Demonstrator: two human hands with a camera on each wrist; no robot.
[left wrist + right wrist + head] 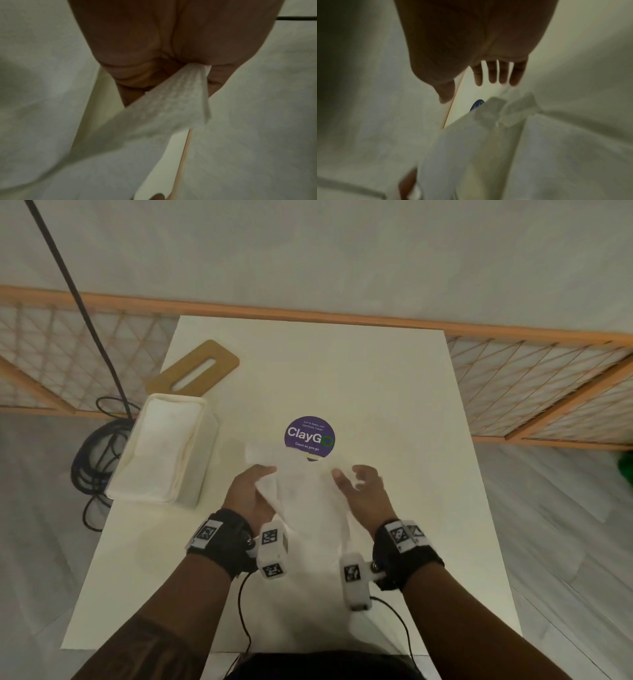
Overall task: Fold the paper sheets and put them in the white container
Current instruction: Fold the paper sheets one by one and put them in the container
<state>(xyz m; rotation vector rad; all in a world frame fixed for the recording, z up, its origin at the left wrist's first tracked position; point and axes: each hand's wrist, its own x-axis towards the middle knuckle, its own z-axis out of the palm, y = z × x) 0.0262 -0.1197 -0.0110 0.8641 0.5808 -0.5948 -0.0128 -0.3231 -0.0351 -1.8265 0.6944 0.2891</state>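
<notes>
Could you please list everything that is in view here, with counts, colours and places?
paper sheet: one, white, held above the table's near middle
white container: one, on the table's left side, with white sheets inside
wooden lid: one, tan, slotted, behind the container
sticker: one, purple, round, at the table's centre, partly covered by the sheet
table: one, white
cable: black, coiled on the floor at left
screen: wooden lattice behind the table
left hand: pinches the sheet's left edge
right hand: fingers spread at the sheet's right edge, not gripping
</notes>
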